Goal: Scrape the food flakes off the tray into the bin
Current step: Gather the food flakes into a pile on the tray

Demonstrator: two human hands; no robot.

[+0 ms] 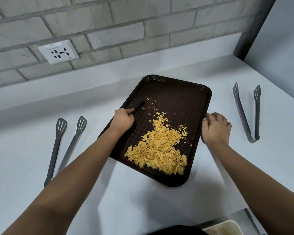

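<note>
flakes heaped at the tray's near end

a dark tray (175, 99) lies skewed on the pale counter (109, 192), its near corner towards the counter's front edge. yellow food flakes (158, 150) are gathered in a heap on the near half of it, with a thinner trail of crumbs running up towards the middle; the far half is nearly bare.

the left hand (123, 119) is over the tray's left rim, fingers curled shut round a thin dark tool (139, 105) whose tip points away across the tray floor. the tool blends with the tray, so its shape is hard to make out; it may be a small scraper.

the right hand (215, 127) is at the tray's right rim, fingers bent over the edge and gripping it.

one pair of grey tongs (64, 146) lies on the counter left of the tray, another pair of tongs (248, 112) well to its right. a pale bin (222, 228) shows at the bottom edge, below the counter's front. a wall socket (58, 51) sits in the brick wall behind.
</note>
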